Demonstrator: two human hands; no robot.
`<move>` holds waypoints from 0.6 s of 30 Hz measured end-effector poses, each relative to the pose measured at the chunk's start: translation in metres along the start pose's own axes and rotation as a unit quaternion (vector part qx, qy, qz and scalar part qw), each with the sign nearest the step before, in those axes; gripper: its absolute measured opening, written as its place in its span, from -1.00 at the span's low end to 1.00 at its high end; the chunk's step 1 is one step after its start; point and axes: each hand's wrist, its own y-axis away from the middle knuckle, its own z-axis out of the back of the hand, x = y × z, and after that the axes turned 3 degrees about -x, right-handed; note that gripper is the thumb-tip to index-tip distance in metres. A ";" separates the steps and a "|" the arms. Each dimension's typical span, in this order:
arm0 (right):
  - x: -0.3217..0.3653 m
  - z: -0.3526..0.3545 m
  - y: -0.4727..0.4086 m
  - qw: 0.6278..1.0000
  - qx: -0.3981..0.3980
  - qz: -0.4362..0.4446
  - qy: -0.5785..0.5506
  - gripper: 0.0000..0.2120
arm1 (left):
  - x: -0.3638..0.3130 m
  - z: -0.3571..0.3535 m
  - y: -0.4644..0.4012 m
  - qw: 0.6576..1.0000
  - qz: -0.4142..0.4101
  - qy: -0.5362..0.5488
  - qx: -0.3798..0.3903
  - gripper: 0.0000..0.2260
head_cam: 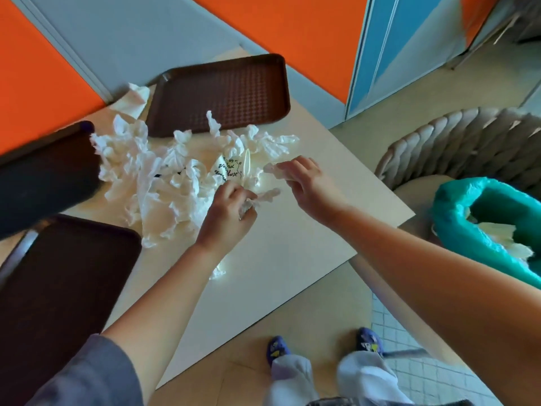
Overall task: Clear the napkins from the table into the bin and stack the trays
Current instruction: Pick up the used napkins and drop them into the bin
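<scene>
Orange-walled room, pale desk. Napkins heaped between three trays. Left hand and right hand each pinch a crumpled napkin. Risk: loose pieces dropping short of bin.

A heap of white crumpled paper napkins covers the middle of the pale cream table top; one printed napkin carries dark script lettering. The dark brown plastic tray at upper centre shows a raised grid pattern, and another plain dark brown tray lies lower left. At the right edge sits a bin lined with a teal plastic bag. The wall panels are orange and grey. Blue shoes with yellow marks appear at the bottom.
</scene>
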 end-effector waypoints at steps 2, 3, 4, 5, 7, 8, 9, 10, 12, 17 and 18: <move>-0.022 0.022 0.009 1.000 -0.007 -0.010 0.000 -0.70 | -0.022 -0.020 -0.015 1.000 -0.018 0.009 0.015 -0.76; -0.033 0.033 0.015 1.000 -0.012 -0.016 0.003 -0.70 | -0.034 -0.030 -0.023 0.999 -0.029 0.013 0.023 -0.77; -0.043 0.045 0.020 1.000 -0.013 -0.025 0.009 -0.70 | -0.044 -0.040 -0.030 0.999 -0.039 0.016 0.030 -0.77; -0.053 0.056 0.025 0.999 -0.015 -0.035 0.017 -0.70 | -0.054 -0.050 -0.037 0.998 -0.048 0.016 0.036 -0.76; -0.077 0.079 0.036 0.998 -0.019 -0.061 0.027 -0.69 | -0.077 -0.074 -0.051 0.997 -0.061 0.021 0.046 -0.75; -0.090 0.090 0.043 0.996 -0.021 -0.076 0.032 -0.69 | -0.090 -0.086 -0.057 0.996 -0.067 0.026 0.049 -0.76; -0.103 0.100 0.049 0.995 -0.023 -0.090 0.038 -0.69 | -0.102 -0.098 -0.063 0.995 -0.073 0.030 0.053 -0.77; -0.117 0.111 0.057 0.993 -0.024 -0.102 0.047 -0.68 | -0.115 -0.112 -0.069 0.994 -0.083 0.036 0.059 -0.77; -0.145 0.137 0.073 0.988 -0.030 -0.136 0.068 -0.68 | -0.143 -0.141 -0.082 0.990 -0.110 0.050 0.078 -0.74; -0.208 0.191 0.120 0.965 -0.026 -0.247 0.077 -0.68 | -0.209 -0.212 -0.109 0.975 -0.186 0.069 0.103 -0.75; -0.219 0.201 0.132 0.960 -0.033 -0.264 0.084 -0.69 | -0.223 -0.227 -0.112 0.970 -0.203 0.080 0.110 -0.75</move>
